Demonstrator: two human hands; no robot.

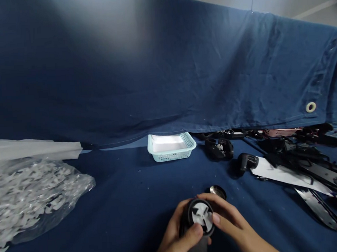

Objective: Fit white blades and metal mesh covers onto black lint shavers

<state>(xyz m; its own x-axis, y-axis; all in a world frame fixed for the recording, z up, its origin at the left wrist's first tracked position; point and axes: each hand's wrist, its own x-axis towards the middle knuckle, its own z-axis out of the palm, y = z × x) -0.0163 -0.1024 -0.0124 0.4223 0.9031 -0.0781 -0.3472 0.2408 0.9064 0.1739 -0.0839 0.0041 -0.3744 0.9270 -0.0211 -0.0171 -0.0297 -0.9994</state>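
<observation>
1. The left hand is grasping a black cylindrical housing, its thumb resting at the edge of a white bladed insert in the round end.
2. The right hand is curling around the opposite side, a fingertip meeting the insert's right edge.
3. Both are holding the housing at the near middle of the blue desk.
4. A perforated round cap is lying just beyond the right hand.
5. Farther back, a pale-blue basket is holding white sheeting; a clear bag of white parts is lying leftward.
</observation>
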